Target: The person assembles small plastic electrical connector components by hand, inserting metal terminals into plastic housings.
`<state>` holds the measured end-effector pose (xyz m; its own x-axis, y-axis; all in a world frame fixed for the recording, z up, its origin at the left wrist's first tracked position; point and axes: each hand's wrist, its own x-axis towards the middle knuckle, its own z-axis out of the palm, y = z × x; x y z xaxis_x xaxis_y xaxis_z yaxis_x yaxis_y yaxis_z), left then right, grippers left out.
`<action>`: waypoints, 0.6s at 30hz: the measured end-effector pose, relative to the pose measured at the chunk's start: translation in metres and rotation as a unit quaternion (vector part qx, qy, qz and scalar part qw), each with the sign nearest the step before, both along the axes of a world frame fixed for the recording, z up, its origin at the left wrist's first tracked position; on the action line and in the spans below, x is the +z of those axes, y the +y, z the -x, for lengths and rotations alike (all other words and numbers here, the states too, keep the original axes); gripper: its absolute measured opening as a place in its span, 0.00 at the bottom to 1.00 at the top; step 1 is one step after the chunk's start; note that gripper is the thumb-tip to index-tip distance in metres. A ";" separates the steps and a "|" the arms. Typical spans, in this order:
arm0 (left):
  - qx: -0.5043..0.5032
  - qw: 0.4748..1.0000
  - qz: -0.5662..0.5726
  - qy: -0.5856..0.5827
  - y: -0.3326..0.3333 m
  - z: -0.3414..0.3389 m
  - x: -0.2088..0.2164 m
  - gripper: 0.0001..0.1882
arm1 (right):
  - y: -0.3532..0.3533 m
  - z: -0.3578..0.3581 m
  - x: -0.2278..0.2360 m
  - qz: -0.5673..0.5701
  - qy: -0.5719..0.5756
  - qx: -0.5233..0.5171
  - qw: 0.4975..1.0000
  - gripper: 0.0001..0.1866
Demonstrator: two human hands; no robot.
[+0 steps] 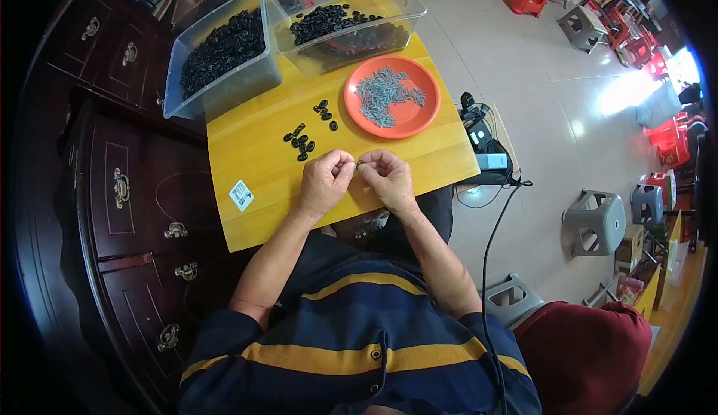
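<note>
My left hand and my right hand meet over the front part of the yellow table, both pinched at the fingertips. Something small and dark shows between the fingertips, too small to make out. Just beyond my left hand lie several glossy black oval pieces, with another small cluster farther back. Past my right hand sits a round orange-red plate, holding a spread of small, thin grey pieces.
Two clear plastic bins of black pieces stand at the back of the yellow table. A white label is near its left edge. Dark drawers rise at left. A black cable hangs at right, near grey stools.
</note>
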<state>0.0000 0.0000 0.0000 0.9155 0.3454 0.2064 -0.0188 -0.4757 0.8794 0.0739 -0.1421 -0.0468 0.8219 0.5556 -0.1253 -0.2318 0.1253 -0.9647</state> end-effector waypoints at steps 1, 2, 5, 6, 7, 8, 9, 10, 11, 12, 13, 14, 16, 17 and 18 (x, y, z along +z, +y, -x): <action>0.000 1.000 -0.006 0.002 0.000 0.000 0.001 0.03 | 0.000 0.000 0.001 0.013 0.000 0.007 1.000 0.08; 0.001 1.000 -0.013 0.003 0.001 0.000 0.001 0.03 | 0.000 0.000 0.002 0.025 -0.001 0.014 1.000 0.08; -0.006 0.999 -0.046 0.003 0.002 -0.001 -0.001 0.02 | 0.000 0.000 0.004 0.000 0.013 0.017 1.000 0.07; -0.006 0.999 -0.046 0.003 0.002 -0.002 0.002 0.02 | 0.000 0.000 0.005 0.000 0.014 0.016 1.000 0.07; -0.014 0.997 -0.075 -0.006 0.002 -0.003 0.006 0.02 | -0.001 0.000 0.006 0.005 0.011 0.017 1.000 0.07; -0.022 0.994 -0.103 -0.015 0.002 -0.003 0.009 0.02 | -0.001 0.000 0.006 0.009 0.008 0.017 1.000 0.07; -0.022 0.994 -0.103 -0.015 0.002 -0.004 0.010 0.02 | -0.001 -0.001 0.006 0.009 0.008 0.017 1.000 0.07; -0.024 0.993 -0.112 -0.015 0.001 -0.005 0.011 0.02 | -0.001 -0.001 0.006 0.018 0.005 0.019 1.000 0.07; -0.025 0.992 -0.122 -0.015 0.001 -0.005 0.012 0.02 | -0.001 -0.001 0.006 0.026 0.003 0.021 0.999 0.07; -0.025 0.992 -0.122 -0.016 0.001 -0.006 0.011 0.02 | -0.001 -0.002 0.005 0.026 0.002 0.021 0.999 0.07; -0.026 0.994 -0.106 -0.013 0.001 -0.006 0.007 0.02 | -0.001 -0.002 0.004 0.021 0.002 0.018 1.000 0.07; -0.027 0.995 -0.091 -0.009 0.002 -0.007 0.005 0.02 | -0.002 -0.002 0.003 0.016 0.002 0.015 1.000 0.07; -0.028 0.999 -0.034 0.017 0.003 -0.006 0.003 0.03 | -0.002 -0.002 0.003 0.003 0.013 0.018 1.000 0.07; -0.029 0.998 0.023 0.044 0.004 -0.006 0.003 0.04 | -0.002 -0.003 0.003 -0.009 0.026 0.021 0.999 0.08; -0.029 0.998 0.021 0.042 0.008 -0.006 0.001 0.04 | -0.003 -0.003 0.004 -0.011 0.024 0.022 0.999 0.08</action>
<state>0.0061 0.0076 0.0014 0.9475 0.2989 0.1138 0.0303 -0.4382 0.8984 0.0769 -0.1446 -0.0430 0.7907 0.5933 -0.1511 -0.2826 0.1347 -0.9497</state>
